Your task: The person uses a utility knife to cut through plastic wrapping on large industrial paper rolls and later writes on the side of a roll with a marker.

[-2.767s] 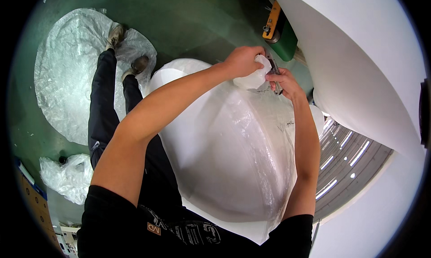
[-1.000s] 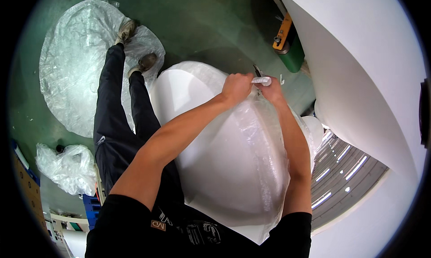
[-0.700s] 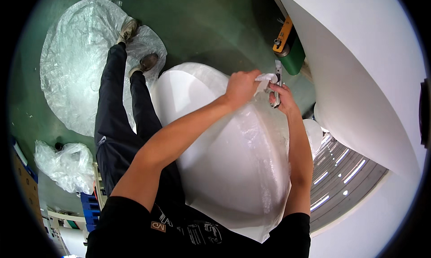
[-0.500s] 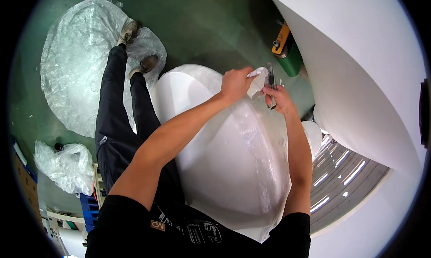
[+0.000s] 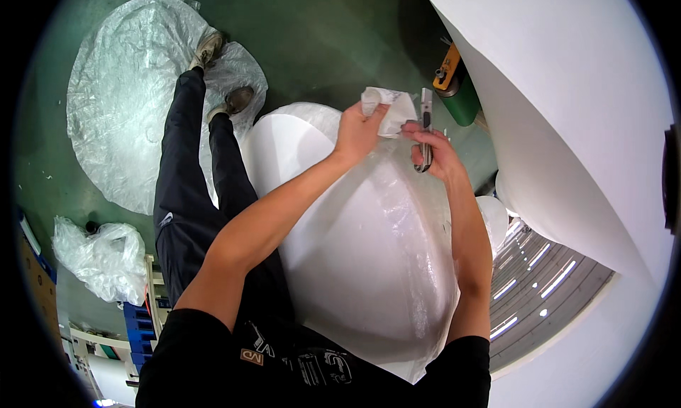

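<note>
My left hand [image 5: 358, 133] is closed on a white paper sheet [image 5: 399, 111] with print on it, its upper corner curled over. In my right hand [image 5: 441, 155] a utility knife [image 5: 426, 104] stands upright between the fingers. The right fingertips are close to the sheet's lower right edge; whether they touch it I cannot tell. Both hands are above the far end of a big white roll [image 5: 355, 259], which is wrapped in clear plastic film [image 5: 408, 227] and lies right in front of my body.
A large round plastic sheet [image 5: 120, 110] lies on the green floor under my shoes. Crumpled clear film [image 5: 106, 262] is at the left, by blue plastic parts [image 5: 140, 330]. At the right hangs a huge white sheet [image 5: 567, 110]; near it is a green cylinder with an orange part [image 5: 457, 99].
My left hand has moved a little left and turned, so the paper sheet now shows spread flatter. The knife in my right hand has tipped slightly and shifted up.
</note>
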Available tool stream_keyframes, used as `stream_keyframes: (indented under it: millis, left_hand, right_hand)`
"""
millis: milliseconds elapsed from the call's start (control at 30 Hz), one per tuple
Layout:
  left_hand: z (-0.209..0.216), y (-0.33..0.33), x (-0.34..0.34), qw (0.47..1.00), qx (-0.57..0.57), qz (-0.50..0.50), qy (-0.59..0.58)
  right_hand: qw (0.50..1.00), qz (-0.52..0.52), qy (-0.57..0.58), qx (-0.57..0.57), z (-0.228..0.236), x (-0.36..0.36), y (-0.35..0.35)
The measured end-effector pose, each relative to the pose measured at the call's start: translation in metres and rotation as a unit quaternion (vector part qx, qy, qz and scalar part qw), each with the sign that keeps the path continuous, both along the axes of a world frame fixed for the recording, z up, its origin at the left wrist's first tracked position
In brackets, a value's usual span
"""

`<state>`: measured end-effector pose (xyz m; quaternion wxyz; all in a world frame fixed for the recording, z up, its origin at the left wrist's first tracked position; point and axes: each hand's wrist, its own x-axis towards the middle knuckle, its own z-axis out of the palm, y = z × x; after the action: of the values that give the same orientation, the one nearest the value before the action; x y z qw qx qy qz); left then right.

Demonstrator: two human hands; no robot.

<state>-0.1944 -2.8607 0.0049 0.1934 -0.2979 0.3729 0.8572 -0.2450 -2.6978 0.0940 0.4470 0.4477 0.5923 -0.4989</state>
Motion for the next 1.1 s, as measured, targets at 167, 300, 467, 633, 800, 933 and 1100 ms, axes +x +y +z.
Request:
stream_keyframes:
  millis: [167, 300, 467, 633, 800, 933, 1100]
  left_hand:
    - [-0.023, -0.026, 0.012, 0.997, -0.052, -0.049, 0.023]
    - [-0.010, -0.071, -0.022, 0.791, -0.498, -0.159, 0.319]
    - [-0.016, -0.036, -0.048, 0.717, -0.222, -0.545, 0.375]
    - [-0.038, -0.018, -0.032, 0.788, -0.051, -0.515, 0.333]
    - [-0.052, -0.032, -0.016, 0.835, -0.170, -0.425, 0.305]
    - [-0.092, -0.074, -0.015, 0.866, -0.283, -0.342, 0.230]
    - [-0.055, -0.080, -0.016, 0.863, -0.336, -0.245, 0.287]
  right_hand:
    - [0.999, 0.048, -0.022, -0.006, -0.009, 0.009, 0.002]
    - [0.994, 0.103, -0.018, 0.010, -0.009, 0.013, 0.001]
    - [0.987, 0.154, -0.036, -0.001, -0.007, 0.009, -0.008]
    - [0.989, 0.144, -0.035, 0.022, -0.006, 0.013, -0.008]
    - [0.981, 0.193, 0.000, 0.036, -0.009, 0.017, -0.007]
    - [0.981, 0.180, 0.006, 0.066, -0.003, 0.027, 0.012]
    - [0.976, 0.204, 0.072, 0.011, -0.002, 0.000, -0.044]
